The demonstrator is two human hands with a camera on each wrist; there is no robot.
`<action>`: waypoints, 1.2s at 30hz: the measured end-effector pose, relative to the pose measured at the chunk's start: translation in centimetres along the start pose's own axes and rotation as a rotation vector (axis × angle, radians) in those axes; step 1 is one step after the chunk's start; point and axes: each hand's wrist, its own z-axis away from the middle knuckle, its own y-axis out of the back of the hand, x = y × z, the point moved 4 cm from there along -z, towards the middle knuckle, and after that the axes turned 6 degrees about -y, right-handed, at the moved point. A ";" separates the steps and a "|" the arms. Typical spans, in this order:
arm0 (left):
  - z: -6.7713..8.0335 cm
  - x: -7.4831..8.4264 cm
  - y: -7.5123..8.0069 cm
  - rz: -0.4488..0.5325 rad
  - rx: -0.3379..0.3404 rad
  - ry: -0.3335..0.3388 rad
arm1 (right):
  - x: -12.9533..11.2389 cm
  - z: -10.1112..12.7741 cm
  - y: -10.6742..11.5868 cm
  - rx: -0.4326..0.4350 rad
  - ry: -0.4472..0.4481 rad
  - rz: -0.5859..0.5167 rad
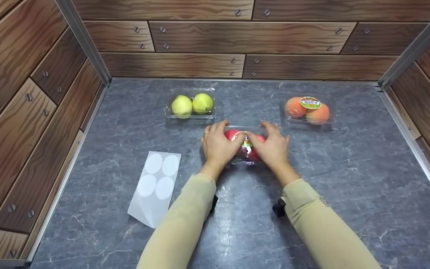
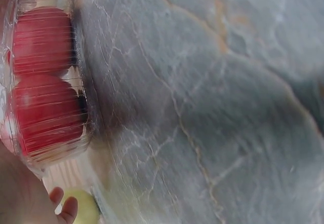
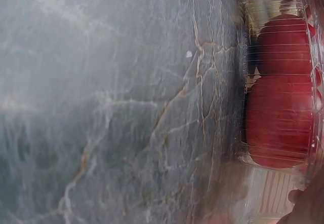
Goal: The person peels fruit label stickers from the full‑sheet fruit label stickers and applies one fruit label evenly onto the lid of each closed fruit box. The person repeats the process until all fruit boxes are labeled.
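A clear plastic clamshell of red apples (image 1: 245, 147) lies on the grey stone counter (image 1: 330, 179), with a round label (image 1: 245, 139) on its lid. My left hand (image 1: 219, 144) grips its left end and my right hand (image 1: 271, 145) grips its right end, thumbs on the lid near the label. In the left wrist view the two red apples (image 2: 44, 82) show through the ribbed plastic, and fingertips (image 2: 63, 206) show at the bottom. The right wrist view shows the same pack (image 3: 281, 107) from the other side.
A clamshell of green apples (image 1: 191, 104) sits behind on the left, and a labelled clamshell of peach-coloured fruit (image 1: 308, 110) behind on the right. A sheet of round white stickers (image 1: 157, 183) lies front left. Wood-patterned walls (image 1: 237, 37) close in three sides.
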 end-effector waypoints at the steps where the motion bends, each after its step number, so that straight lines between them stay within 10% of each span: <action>1: 0.0 0.0 0.0 0.000 0.000 0.001 | 0.0 0.0 0.0 0.000 0.000 0.001; 36: 0.1 -0.2 -0.1 0.020 0.008 0.015 | 0.1 0.1 0.0 0.015 -0.002 -0.026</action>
